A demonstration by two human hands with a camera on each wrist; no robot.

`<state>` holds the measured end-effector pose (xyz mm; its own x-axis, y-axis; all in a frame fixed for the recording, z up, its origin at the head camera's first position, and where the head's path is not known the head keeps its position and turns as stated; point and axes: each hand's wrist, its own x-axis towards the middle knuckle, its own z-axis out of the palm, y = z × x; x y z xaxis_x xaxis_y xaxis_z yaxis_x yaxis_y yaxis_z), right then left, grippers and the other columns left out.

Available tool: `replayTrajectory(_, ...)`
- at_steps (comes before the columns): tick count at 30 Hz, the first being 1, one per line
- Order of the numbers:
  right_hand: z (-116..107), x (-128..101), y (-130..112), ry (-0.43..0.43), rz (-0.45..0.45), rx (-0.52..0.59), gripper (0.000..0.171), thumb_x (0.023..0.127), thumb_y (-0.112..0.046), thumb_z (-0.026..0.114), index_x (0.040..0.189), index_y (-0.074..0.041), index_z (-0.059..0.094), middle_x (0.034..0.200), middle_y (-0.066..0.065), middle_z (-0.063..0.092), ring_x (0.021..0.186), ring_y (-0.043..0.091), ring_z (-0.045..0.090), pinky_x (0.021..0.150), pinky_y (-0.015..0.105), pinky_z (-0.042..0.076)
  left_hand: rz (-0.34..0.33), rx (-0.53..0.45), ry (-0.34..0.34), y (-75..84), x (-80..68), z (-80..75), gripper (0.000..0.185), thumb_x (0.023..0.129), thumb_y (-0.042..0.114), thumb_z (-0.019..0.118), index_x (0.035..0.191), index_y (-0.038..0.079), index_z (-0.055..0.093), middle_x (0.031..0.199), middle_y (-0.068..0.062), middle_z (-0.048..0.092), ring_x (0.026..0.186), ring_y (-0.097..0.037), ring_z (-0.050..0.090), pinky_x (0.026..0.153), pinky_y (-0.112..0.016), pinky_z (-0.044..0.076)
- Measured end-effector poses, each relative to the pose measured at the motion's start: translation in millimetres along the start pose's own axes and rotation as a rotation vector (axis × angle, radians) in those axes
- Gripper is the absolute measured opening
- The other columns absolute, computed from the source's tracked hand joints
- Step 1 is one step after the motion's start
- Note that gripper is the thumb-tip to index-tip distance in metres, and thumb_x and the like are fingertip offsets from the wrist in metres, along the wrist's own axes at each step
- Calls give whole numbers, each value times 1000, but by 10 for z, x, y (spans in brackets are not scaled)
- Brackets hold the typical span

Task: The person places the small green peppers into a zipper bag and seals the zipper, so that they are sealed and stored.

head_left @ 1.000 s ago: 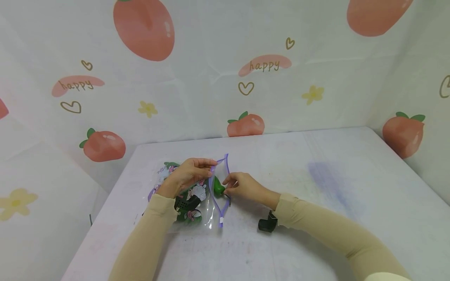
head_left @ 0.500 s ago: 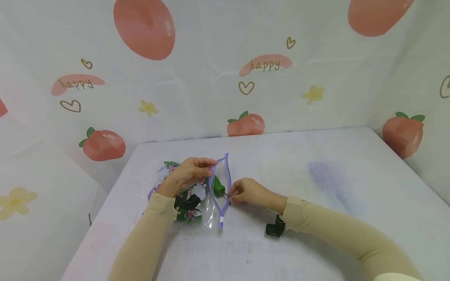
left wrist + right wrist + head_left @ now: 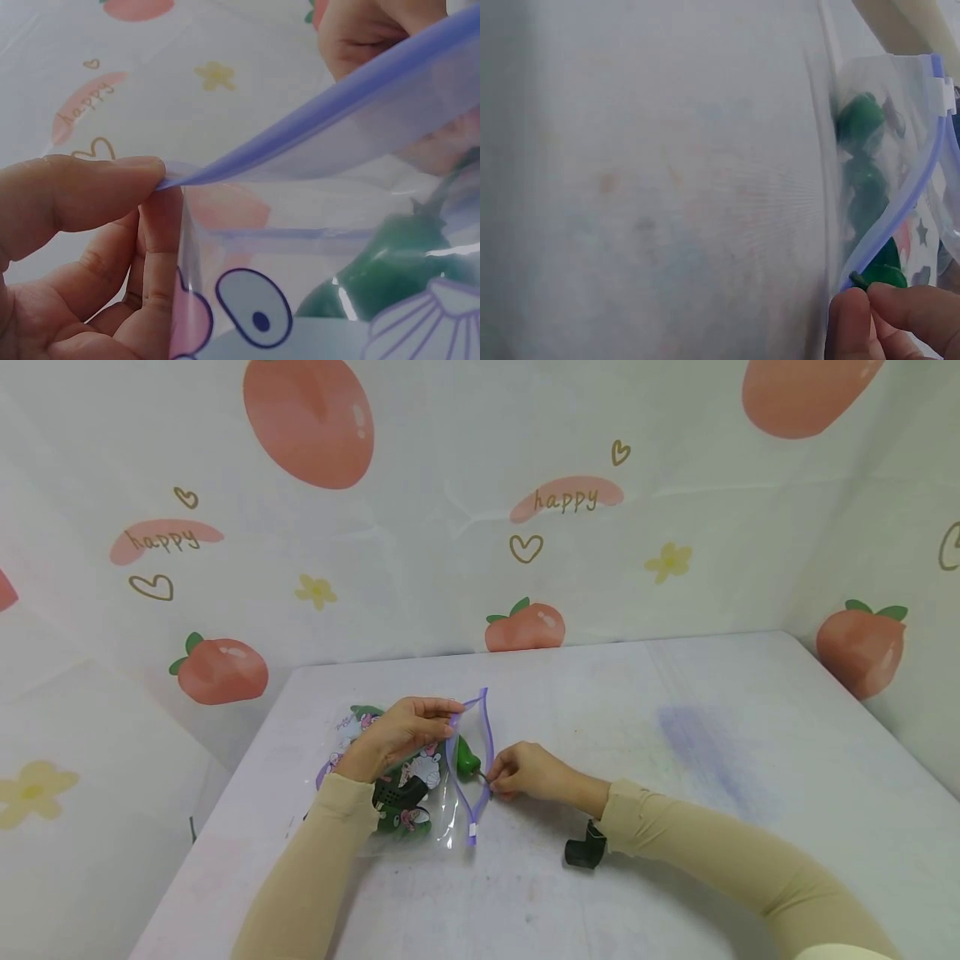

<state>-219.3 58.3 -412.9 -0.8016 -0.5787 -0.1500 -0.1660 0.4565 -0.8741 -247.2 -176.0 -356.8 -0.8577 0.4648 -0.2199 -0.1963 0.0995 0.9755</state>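
Observation:
A clear zip bag (image 3: 442, 831) with a cartoon print and purple edges lies at the left of the table, its mouth spread toward the right. My left hand (image 3: 401, 735) pinches the near lip of that mouth between thumb and fingers, also plain in the left wrist view. Inside the mouth sits a green pepper (image 3: 467, 762), its stem pointing out to the right. With thumb and forefinger my right hand (image 3: 536, 774) pinches the stem at the bag's edge. More green peppers (image 3: 861, 116) show through the plastic in the right wrist view.
A white slider (image 3: 472, 831) sits at the front end of the purple zip. Black wrist-worn devices (image 3: 585, 847) hang beneath both forearms. The white table (image 3: 675, 718) carries a bluish stain on its right, and a fruit-printed cloth (image 3: 420, 527) stands behind.
My right hand has shifted slightly right and down, from the pepper's body to its stem end. The pepper stays in the bag's mouth. My left hand holds the lip where it was.

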Motion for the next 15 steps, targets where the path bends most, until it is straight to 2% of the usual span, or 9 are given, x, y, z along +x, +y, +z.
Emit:
replayTrajectory(8,-19,73,-37,42,-35,-34,8,86,-4,68,91,0,72,75,4,70,64,4,56,60,18,46,5,-2,-2,0,11,2,47,90,-5,58,134,-15,44,107,1,58,80,-8,52,62,-20,42)
replayTrajectory(15,10,115,-42,6,-46,8,9,87,-3,67,92,3,71,75,7,71,63,5,63,63,20,52,6,-1,-1,-6,17,1,46,89,-6,58,133,-15,46,107,1,59,81,-8,54,65,-19,44)
